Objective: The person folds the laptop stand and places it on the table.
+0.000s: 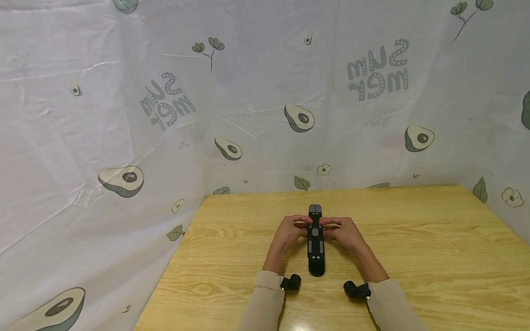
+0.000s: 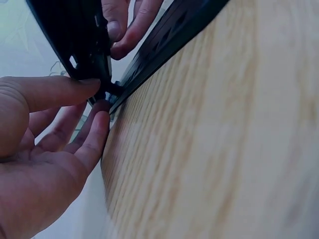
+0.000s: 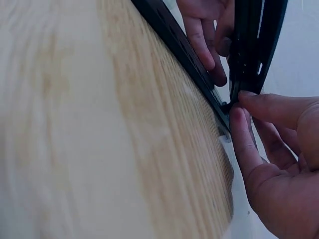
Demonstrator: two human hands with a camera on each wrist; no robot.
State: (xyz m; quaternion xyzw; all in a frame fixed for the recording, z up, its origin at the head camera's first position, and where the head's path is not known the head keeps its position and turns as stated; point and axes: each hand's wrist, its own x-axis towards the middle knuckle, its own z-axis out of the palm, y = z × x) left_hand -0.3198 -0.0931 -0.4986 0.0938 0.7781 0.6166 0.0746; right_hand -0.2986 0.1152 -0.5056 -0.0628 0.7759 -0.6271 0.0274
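Observation:
A black folding laptop stand (image 1: 316,264) with grey pads stands on the table, its length pointing away from me. In the wrist views its lower arm (image 2: 164,37) lies along the wood, while the upper part (image 3: 246,45) rises from the hinged end at a steep angle. My left hand (image 1: 290,232) pinches the stand from the left, thumb and fingertips close to the hinge. From the opposite side my right hand (image 1: 345,233) pinches it at about the same height. Part of the hinge is hidden behind the fingers.
The wooden table (image 1: 232,257) extends around the stand on all sides. A pale cloth (image 1: 256,92) printed with avocados hangs behind the table and along its left side. Black wrist cameras (image 1: 291,282) sit on both beige sleeves (image 1: 265,299).

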